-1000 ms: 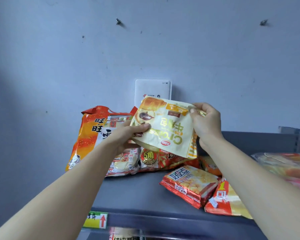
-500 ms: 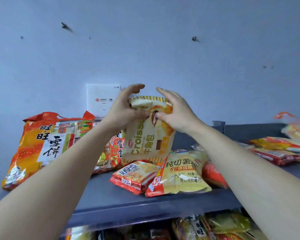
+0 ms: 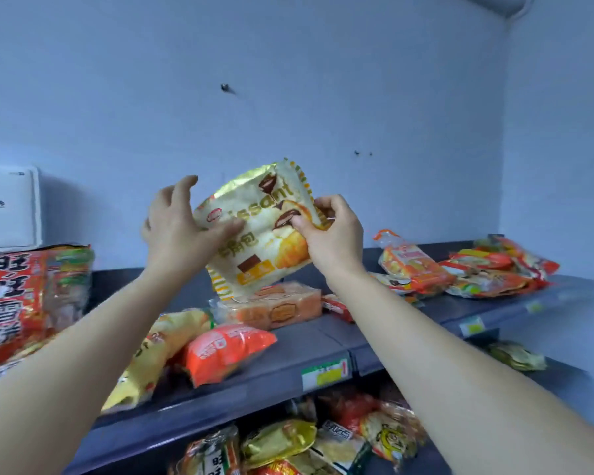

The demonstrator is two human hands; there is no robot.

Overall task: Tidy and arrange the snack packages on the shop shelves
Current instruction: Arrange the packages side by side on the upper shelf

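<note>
While both hands hold it in the air over the shelf (image 3: 306, 341), the croissant bag (image 3: 254, 241) is tilted and faces the camera, with one striped end up right and the other down left.

Far left: a white box (image 3: 7, 207) on the wall. Under it a big red bag (image 3: 11, 303) stands at the shelf's left end.

Next: a yellow bag (image 3: 158, 351) lies flat near the shelf front, partly under the left forearm. It touches an orange-red bag (image 3: 223, 347) on its right.

Left hand (image 3: 175, 231): the thumb lies across the bag's front near the left edge and the fingers are behind it. One finger is lifted free above the edge. The grip holds the croissant bag.

The bag spans between the two grips. Its lower striped end hangs free below both hands, just above an orange pack (image 3: 275, 308) lying on the shelf. Touching or not, cannot tell.

Right hand (image 3: 333, 234): thumb and curled fingers pinch the bag's right edge, up near the croissant picture. The grip is narrow, clamped on the bag.

A price tag (image 3: 324, 371) sits on the shelf's front lip, below the right wrist.

Far right: a pile of red and yellow packs (image 3: 487, 269) on the shelf, well apart from the croissant bag.

Lower shelf: more packs (image 3: 278, 443), blurred.
</note>
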